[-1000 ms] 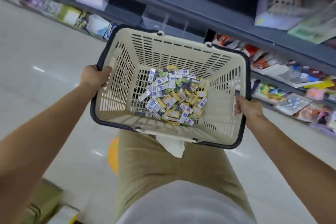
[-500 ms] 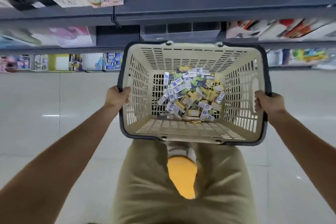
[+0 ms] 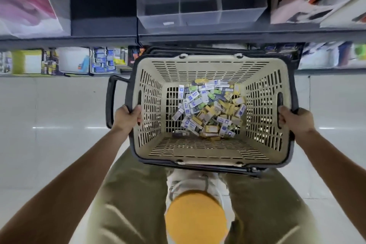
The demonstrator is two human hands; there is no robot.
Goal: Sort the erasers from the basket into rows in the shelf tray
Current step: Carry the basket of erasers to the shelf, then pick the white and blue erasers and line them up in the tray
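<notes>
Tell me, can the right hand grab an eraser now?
Probably not yet: the right hand grips the rim of the basket, as does the left hand. The erasers lie uncovered, so a freed hand could.

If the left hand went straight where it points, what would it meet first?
The left hand grips the basket rim; past it, probably the dark shelf edge, depth unclear.
</notes>
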